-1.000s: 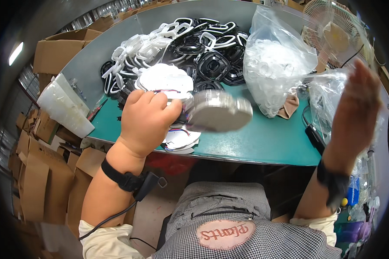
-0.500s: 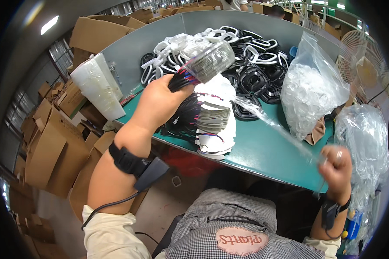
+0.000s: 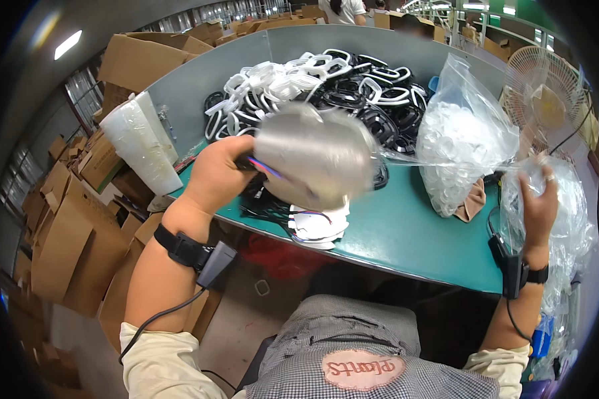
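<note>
My left hand (image 3: 223,166) is closed on the dark wire ends of a bundle of flat silvery-grey pieces (image 3: 316,156), blurred by motion above the table. Red and blue wires show beside the fingers. From the bundle a thin strip of clear film (image 3: 419,161) runs taut to the right. It reaches my raised right hand (image 3: 539,199), whose fingertips pinch its far end; the exact grip is blurred. Beneath the bundle lies a stack of white flat pieces (image 3: 318,226) with black wires (image 3: 266,211), partly hidden.
White and black oval frames (image 3: 286,80) are heaped against the grey partition (image 3: 236,54). A bag of clear plastic parts (image 3: 456,143) stands on the green table (image 3: 406,233), with a brown cloth (image 3: 470,201) beside it. Right: a fan (image 3: 546,86). Left: cardboard boxes (image 3: 73,239).
The bundle has turned and swung lower, so its broad side now shows. My right hand has risen from near the table's front edge, bringing the film strip nearly level.
</note>
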A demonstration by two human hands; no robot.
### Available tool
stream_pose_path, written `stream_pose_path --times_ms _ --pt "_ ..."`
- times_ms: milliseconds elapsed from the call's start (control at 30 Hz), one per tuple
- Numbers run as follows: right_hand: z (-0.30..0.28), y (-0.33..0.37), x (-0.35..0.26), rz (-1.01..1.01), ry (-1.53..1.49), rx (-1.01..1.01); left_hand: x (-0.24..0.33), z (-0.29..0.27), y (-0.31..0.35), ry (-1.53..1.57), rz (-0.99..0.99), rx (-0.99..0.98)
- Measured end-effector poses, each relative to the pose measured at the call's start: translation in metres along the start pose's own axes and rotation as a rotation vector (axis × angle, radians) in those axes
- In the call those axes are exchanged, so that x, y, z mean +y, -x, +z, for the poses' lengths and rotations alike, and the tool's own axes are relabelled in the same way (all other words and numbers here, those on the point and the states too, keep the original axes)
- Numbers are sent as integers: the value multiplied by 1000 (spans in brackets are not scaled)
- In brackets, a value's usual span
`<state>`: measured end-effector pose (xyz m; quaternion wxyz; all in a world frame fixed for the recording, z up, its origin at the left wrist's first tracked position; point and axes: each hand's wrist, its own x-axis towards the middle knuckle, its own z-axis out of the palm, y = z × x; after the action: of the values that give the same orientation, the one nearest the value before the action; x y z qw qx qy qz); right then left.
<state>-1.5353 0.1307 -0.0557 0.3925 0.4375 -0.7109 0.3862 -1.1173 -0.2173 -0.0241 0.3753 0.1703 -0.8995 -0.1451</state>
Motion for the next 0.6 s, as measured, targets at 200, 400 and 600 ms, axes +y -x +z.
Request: stream_pose_path --times_ms 200,400,600 --pt "-43 82 155 363 -92 -31 -42 -87 4 -906 -161 172" --pt "-73 67 153 382 476 -126 -95 -140 45 140 -468 -142" --pt "-48 78 183 204 386 -45 -83 -145 59 754 -710 24"
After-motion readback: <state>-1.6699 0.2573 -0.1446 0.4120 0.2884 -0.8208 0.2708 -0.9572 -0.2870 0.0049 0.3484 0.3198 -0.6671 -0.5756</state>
